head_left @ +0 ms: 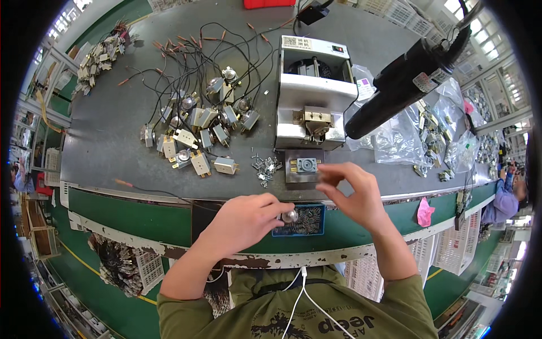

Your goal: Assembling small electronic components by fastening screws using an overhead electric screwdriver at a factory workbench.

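Note:
My left hand (247, 219) is closed, its fingertips pinching a small part with a round silvery metal cap (290, 216) above a blue tray (323, 221). A black lead with a copper-coloured tip (119, 182) runs along the bench edge toward this hand. My right hand (357, 191) is raised with thumb and forefinger apart, beside a grey square switch-like body (306, 165) with brass terminals. That body sits on a metal plate (305, 178) at the front of a bench machine (316, 93). Small springs or screws fill the tray; they are too fine to tell apart.
Left of the machine lie several boxy parts (200, 164) with tangled black leads. Loose small metal pieces (264, 169) are scattered by the plate. A black cylinder on an arm (395, 85) leans in at the right, over plastic bags (395, 138). White crates (457, 237) stand below the bench.

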`<state>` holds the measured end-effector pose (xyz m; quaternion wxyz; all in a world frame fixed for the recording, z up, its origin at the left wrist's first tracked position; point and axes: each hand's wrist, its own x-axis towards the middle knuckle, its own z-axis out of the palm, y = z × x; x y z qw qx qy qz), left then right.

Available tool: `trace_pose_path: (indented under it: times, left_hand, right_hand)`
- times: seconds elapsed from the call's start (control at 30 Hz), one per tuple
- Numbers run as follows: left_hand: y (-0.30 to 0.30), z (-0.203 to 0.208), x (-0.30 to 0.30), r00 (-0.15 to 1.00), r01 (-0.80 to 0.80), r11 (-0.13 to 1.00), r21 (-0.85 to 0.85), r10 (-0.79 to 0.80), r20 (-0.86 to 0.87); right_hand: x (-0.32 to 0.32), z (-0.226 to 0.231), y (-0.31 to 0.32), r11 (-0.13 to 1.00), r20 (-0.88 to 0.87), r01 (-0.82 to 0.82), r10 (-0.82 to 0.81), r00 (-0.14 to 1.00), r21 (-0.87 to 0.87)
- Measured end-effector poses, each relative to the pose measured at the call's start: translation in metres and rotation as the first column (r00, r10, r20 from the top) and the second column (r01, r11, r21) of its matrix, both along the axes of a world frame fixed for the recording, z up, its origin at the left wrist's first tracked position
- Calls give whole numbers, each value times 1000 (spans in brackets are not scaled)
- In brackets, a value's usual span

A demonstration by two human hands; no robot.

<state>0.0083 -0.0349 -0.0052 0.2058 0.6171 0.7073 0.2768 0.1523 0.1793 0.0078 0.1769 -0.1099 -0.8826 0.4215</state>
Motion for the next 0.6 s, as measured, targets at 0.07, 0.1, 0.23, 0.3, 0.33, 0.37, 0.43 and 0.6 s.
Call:
trace_pose_path:
  times: [0.07, 0.1, 0.23, 0.3, 0.33, 0.37, 0.43, 0.6]
  left_hand:
    - [7, -3, -3, 998, -64, 997, 48, 65, -21]
    - [8, -4, -3, 997, -75, 995, 62, 76, -13]
    - [12, -7, -7, 996, -83, 994, 70, 86, -37]
    - [12, -7, -7, 996, -82, 994, 73, 85, -33]
    - [12, -8, -8, 996, -82, 994, 73, 85, -32]
    - [13, -8, -8, 996, -83, 994, 72, 86, -36]
    - [13, -8, -9, 995, -88, 994, 70, 92, -42]
    - [14, -9, -11, 994, -103, 992, 67, 106, -35]
  right_hand:
    - [-7, -11, 9, 991, 2, 27, -27, 1000, 129]
    - [-8, -16, 11, 991, 34, 10, -15, 999, 133]
    - [-23, -27, 15, 975, -13, -34, 37, 999, 220]
    - [-25, -33, 15, 950, -2, -39, 42, 999, 310]
    - [-25, -33, 15, 950, -2, -39, 42, 999, 311]
    - [-25, -34, 14, 946, -4, -32, 36, 999, 321]
    - [-27, -34, 15, 943, -7, -29, 33, 999, 330]
    - [-28, -30, 15, 916, 14, -69, 69, 998, 396]
